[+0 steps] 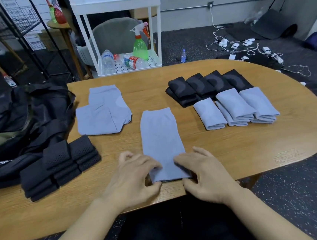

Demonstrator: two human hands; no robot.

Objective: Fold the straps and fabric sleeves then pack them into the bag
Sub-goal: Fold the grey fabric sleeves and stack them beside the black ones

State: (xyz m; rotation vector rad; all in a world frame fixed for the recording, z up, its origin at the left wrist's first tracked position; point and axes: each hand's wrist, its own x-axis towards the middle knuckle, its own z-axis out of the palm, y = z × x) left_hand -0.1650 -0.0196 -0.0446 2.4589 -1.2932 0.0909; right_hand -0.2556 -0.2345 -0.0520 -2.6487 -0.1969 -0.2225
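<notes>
A light blue fabric sleeve (161, 139) lies flat and lengthwise on the wooden table (253, 149), its near end at the table's front edge. My left hand (132, 180) pinches the sleeve's near left corner. My right hand (203, 173) pinches its near right corner. Two unfolded blue sleeves (103, 113) lie to the left. Folded blue sleeves (236, 108) and folded black sleeves (206, 86) sit in rows at the right. Folded black perforated straps (61, 166) are stacked at the left, beside the open black bag (18, 123).
A white cart (122, 36) with water bottles and a green spray bottle stands behind the table. Black wire racks stand at the far left. Cables and chargers lie on the floor at the far right.
</notes>
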